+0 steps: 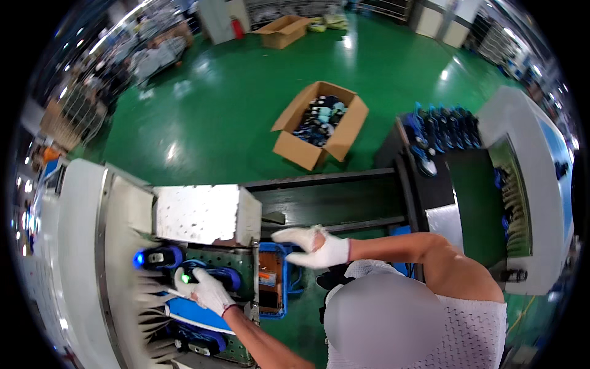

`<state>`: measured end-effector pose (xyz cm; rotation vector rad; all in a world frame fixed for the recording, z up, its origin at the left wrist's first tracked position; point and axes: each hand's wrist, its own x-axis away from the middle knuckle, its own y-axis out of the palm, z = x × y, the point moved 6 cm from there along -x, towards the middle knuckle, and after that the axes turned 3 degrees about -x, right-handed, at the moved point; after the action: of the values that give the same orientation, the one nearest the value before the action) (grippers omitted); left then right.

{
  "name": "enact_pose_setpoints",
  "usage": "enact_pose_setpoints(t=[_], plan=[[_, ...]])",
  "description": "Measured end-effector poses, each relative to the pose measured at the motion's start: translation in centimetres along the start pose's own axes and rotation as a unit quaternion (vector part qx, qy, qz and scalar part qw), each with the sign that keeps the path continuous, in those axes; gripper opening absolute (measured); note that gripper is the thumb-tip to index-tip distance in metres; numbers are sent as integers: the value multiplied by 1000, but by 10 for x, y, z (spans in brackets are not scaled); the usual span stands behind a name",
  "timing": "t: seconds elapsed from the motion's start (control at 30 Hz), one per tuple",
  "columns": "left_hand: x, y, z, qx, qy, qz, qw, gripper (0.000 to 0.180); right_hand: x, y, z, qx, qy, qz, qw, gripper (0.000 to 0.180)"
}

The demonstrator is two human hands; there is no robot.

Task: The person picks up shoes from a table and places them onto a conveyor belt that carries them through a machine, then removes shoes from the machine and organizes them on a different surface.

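My left hand (209, 293), in a white glove, reaches into the machine at the left. Its fingers curve around the end of a dark blue-and-black shoe (226, 277), where a green light spot shows. Another such shoe (161, 257) lies beyond it with a blue light at its tip, and a further shoe (200, 340) sits nearer me. Between them is a flat blue piece (198, 312) with a white edge, partly under my left wrist. My right hand (318, 247), also gloved, hovers beside the machine with fingers apart, holding nothing. A skin-coloured patch shows at the glove.
A blue basket (284, 310) stands below my right hand. A perforated plate (246, 261) carries the shoes, with bristle strips (150, 301) along the machine opening. Several shoes (445, 128) line the right-hand table, beside another machine (541, 184). An open carton (344, 132) of small items sits on the floor.
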<state>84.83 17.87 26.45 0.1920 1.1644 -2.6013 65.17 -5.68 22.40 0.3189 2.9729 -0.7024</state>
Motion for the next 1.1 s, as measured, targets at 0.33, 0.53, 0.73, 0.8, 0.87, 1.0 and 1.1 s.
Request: enact_pose_setpoints(t=[0.33, 0.53, 0.73, 0.8, 0.87, 1.0, 1.1], plan=[[-22, 10, -22, 15, 10, -6, 1000, 47, 354, -90, 228, 123, 534, 283, 787, 69], [17, -21, 21, -27, 144, 58, 988, 55, 412, -157, 258, 66, 493, 445, 745, 66], [220, -5, 143, -312, 534, 158, 770, 49, 401, -307, 307, 149, 468, 479, 728, 70], [275, 27, 176, -137, 477, 9, 868, 37, 369, -355, 327, 150, 466, 474, 732, 75], [303, 98, 134, 128, 186, -261, 939, 59, 348, -391, 351, 125, 446, 461, 757, 79], [393, 186, 203, -17, 323, -424, 846, 61, 375, -410, 415, 183, 438, 458, 751, 70], [435, 219, 251, -21, 358, -463, 811, 61, 381, -422, 400, 129, 426, 406, 798, 67]])
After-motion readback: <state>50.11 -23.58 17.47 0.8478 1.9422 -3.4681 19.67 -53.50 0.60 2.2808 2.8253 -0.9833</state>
